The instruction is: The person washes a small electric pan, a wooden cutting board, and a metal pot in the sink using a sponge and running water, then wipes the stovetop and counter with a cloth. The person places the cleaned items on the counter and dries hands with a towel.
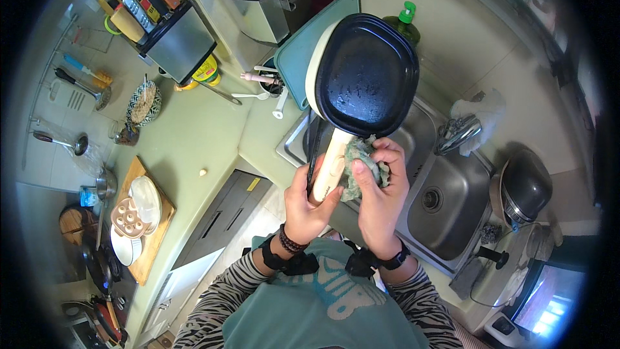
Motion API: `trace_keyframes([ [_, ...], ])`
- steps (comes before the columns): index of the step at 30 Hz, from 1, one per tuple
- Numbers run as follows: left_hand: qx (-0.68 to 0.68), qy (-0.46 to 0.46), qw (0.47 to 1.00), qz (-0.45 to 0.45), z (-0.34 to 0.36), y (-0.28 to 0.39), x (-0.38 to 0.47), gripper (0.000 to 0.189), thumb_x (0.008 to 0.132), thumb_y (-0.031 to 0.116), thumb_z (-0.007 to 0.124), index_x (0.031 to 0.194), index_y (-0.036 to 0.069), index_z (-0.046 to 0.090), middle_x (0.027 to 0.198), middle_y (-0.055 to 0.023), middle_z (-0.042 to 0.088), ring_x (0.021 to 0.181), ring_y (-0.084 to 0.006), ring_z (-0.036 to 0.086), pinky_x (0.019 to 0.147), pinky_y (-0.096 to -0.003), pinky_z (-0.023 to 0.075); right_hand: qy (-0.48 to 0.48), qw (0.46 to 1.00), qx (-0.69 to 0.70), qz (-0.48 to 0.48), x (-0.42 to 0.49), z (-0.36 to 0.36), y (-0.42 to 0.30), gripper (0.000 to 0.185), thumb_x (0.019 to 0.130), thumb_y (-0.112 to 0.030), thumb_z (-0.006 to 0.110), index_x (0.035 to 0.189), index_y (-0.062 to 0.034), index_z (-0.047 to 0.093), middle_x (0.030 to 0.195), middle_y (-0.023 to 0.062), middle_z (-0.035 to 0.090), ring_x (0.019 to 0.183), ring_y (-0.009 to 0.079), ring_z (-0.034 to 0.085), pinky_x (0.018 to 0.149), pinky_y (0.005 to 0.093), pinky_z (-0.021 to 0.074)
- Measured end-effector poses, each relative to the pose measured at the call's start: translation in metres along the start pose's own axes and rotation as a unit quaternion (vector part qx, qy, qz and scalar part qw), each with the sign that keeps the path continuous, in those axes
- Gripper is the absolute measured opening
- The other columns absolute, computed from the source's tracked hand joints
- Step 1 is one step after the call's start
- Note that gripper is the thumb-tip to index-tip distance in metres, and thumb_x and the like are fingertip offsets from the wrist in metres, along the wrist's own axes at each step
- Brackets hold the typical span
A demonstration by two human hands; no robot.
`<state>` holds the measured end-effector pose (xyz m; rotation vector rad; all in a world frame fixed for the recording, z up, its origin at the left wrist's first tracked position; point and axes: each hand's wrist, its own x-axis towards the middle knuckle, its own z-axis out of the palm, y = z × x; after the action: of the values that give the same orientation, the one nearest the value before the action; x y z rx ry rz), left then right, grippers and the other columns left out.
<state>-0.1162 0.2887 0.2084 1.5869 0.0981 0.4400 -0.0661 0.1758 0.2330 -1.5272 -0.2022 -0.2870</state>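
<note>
My left hand (310, 203) grips the cream handle (334, 165) of a small electric cooking pan (367, 75). The pan is held up over the counter and sink edge, its dark, squarish cooking surface turned towards me, with wet-looking specks on it. A dark power cord (312, 150) runs beside the handle at my left fingers. In my right hand (382, 194) is a crumpled green cloth (361, 167), pressed close to the handle just below the pan's rim. The cloth hides part of the handle's right side.
A steel double-bowl sink (453, 203) with a chrome faucet (460, 133) lies to the right. Behind the pan stand a teal cutting board (300, 53) and a green pump bottle (406, 22). To the left are a knife block (179, 41), a patterned bowl (144, 102) and a wooden board (162, 213) bearing dishes.
</note>
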Motion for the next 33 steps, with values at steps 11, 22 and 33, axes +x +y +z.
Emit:
trace_keyframes([
  [11,0.188,-0.027,0.976,0.102,-0.001,0.007,-0.003,0.047,0.076,0.002,0.070,0.120,-0.002,0.053,0.095,-0.0188,0.067,0.086,-0.0250,0.069,0.071,-0.0298,0.0532,0.034,0.887,0.380,0.258,-0.005,0.012,0.004,0.023,0.086,-0.004,0.068,0.077,-0.0101,0.047,0.083,-0.0031,0.057,0.076,0.0051,0.053,0.071,0.0228,0.0442],
  [22,-0.001,-0.063,0.998,-0.011,-0.007,0.003,-0.002,0.056,0.084,0.002,0.067,0.132,-0.004,0.040,0.107,-0.0099,0.061,0.074,-0.0097,0.059,0.062,-0.0221,0.0493,-0.004,0.889,0.382,0.253,-0.013,0.016,0.027,0.016,0.090,-0.009,0.064,0.090,-0.0078,0.048,0.096,0.0022,0.059,0.079,0.0052,0.054,0.069,0.0216,0.0468],
  [33,0.044,-0.005,0.995,0.091,-0.008,-0.007,-0.005,0.045,0.084,-0.001,0.061,0.127,-0.003,0.048,0.089,-0.0073,0.064,0.072,-0.0086,0.059,0.061,-0.0219,0.0471,-0.168,0.974,-0.081,-0.130,-0.024,0.012,0.022,0.042,0.091,-0.005,0.058,0.127,-0.0013,0.037,0.132,0.0211,0.042,0.113,0.0259,0.051,0.093,0.0383,0.0426],
])
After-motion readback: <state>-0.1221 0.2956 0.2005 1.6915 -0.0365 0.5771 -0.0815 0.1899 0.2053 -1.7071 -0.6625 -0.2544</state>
